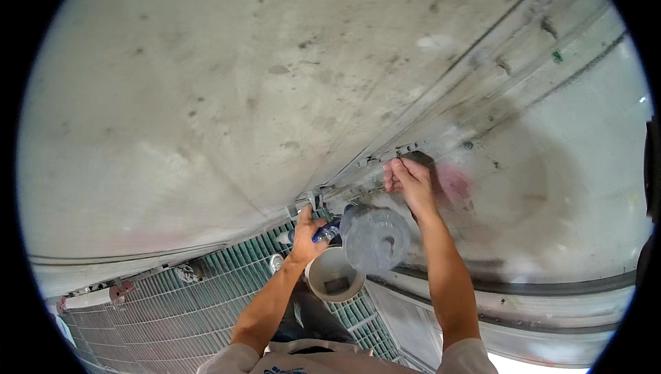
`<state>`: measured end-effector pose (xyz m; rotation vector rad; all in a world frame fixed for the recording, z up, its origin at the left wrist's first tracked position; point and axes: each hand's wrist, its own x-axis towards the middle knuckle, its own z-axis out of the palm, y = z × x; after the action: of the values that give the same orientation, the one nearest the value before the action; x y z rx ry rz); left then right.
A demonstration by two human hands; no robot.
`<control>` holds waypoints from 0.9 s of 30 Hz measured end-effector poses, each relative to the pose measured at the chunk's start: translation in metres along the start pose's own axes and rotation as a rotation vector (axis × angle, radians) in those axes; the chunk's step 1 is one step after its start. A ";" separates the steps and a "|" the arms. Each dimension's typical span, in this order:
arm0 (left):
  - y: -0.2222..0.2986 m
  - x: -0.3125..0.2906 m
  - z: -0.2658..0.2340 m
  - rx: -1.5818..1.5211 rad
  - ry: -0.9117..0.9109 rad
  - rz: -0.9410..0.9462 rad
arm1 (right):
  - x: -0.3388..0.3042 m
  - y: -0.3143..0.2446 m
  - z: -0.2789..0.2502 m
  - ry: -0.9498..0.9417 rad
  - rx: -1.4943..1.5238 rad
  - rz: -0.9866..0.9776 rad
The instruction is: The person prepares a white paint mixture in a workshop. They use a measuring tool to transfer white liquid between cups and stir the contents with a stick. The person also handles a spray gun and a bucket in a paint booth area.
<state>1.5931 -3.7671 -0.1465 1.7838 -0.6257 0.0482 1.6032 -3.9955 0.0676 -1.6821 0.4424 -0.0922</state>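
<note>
Currently, the left hand (307, 235) has its fingers bent around a blue handle (329, 230), and its topmost finger points up to a small metal bracket (313, 200) just beyond the tip. To the right of these fingers stands a round grey disc (375, 240), with its broad face turned up; it seems to be joined to the blue handle, but the joint is not clear to see. So the disc is between the two hands, lower than the right fingertips.

The right hand (411, 184) is raised near the pale panel (206, 98). Its fingers are curled, and the thumb comes close to the forefinger; whether they pinch something, one cannot tell. Just above these fingertips are small metal clips (407, 148) along a seam, and to their right a reddish stain (453, 182).

Below the left fingers is a pale bucket (330, 259) with a dark block (337, 285) inside. To the left of these fingers, lower down, spreads a greenish floor grating (227, 284).
</note>
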 end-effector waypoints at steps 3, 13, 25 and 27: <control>0.005 0.001 -0.001 0.048 0.017 -0.062 | 0.001 -0.003 0.000 -0.018 -0.024 -0.015; 0.025 0.009 0.009 0.124 0.130 -0.198 | 0.016 -0.020 -0.013 -0.082 0.303 0.176; 0.031 -0.006 0.010 0.178 0.070 -0.224 | 0.031 -0.036 -0.008 0.007 0.056 0.165; 0.037 0.017 0.000 0.142 0.091 -0.248 | 0.030 -0.045 -0.011 -0.038 0.062 0.170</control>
<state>1.5914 -3.7803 -0.1083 1.9735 -0.3395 0.0049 1.6382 -4.0118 0.1072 -1.5762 0.5464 0.0498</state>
